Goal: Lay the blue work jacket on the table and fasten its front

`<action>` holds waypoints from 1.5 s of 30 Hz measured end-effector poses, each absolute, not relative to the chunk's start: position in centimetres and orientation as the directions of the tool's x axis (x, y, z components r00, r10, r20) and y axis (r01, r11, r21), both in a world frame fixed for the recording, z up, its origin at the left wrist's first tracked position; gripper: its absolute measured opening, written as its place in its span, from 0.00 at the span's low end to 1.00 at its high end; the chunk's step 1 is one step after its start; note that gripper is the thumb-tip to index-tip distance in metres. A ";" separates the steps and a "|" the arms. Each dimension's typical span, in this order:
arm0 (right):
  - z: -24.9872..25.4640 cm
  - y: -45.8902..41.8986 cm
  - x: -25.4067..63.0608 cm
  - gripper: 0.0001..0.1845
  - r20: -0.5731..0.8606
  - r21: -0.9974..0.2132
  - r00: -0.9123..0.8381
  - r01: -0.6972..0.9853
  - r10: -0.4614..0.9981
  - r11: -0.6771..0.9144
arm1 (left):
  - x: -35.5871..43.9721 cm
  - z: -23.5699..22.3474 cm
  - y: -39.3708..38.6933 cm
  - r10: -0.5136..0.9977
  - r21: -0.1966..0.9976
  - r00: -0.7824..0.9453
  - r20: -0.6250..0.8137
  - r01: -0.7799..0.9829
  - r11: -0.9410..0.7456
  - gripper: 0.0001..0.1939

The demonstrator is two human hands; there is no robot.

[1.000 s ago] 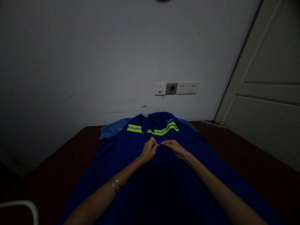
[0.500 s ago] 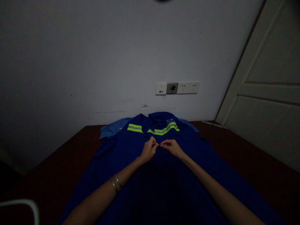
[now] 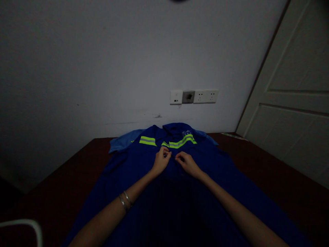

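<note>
A dark blue work jacket (image 3: pixel 213 164) lies spread out, front up, its collar toward the wall. Yellow-green reflective bands (image 3: pixel 180 142) with a grey stripe cross its chest. Over the middle of the front opening, just below the bands, my left hand (image 3: pixel 161 160) has thumb and forefinger pinched at the cloth edge. My right hand (image 3: pixel 189 163) is a short gap to the right, also pinching at the front of the jacket. Any button between the fingertips is too small and dark to make out. Two silvery bangles (image 3: pixel 123 200) circle my left wrist.
Lighter blue cloth (image 3: pixel 124 140) shows at the jacket's shoulders. Beneath lies a dark reddish surface (image 3: pixel 84 161) reaching the pale wall (image 3: pixel 115 68). Sockets (image 3: pixel 205 96) are set in the wall. A panelled door (image 3: pixel 290 103) stands right; a white curved bar (image 3: pixel 28 222) is at lower left.
My hands have moved slightly apart at the fingertips. The left has shifted a little up and left, toward the reflective band; the right stays nearly in place.
</note>
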State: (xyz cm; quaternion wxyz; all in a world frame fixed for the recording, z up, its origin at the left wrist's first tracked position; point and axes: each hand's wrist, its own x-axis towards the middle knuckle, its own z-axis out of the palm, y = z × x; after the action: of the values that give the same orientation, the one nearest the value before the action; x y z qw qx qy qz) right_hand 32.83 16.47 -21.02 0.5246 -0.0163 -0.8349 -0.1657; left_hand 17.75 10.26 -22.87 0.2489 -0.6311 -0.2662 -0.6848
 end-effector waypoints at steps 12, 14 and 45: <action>-22.0 14.8 33.4 0.07 0.801 0.504 -0.535 0.361 -0.269 0.785 | 17.4 -21.8 8.6 0.625 0.571 -0.063 0.778 0.487 -0.662 0.19; -22.0 14.6 33.3 0.08 0.793 0.518 -0.545 0.368 -0.272 0.772 | 17.5 -21.9 8.6 0.657 0.624 -0.058 0.751 0.386 -0.679 0.18; -21.4 15.0 33.5 0.08 0.799 0.391 -0.559 0.201 -0.223 0.898 | 17.7 -22.5 9.7 0.774 0.774 -0.119 0.623 -0.049 -0.631 0.04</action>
State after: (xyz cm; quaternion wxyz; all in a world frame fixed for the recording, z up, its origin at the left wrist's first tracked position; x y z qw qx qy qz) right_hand 33.55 14.96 -21.37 0.4697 0.0065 -0.8536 -0.2253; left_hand 17.75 9.73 -22.53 -0.3013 -0.5916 -0.3063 -0.6822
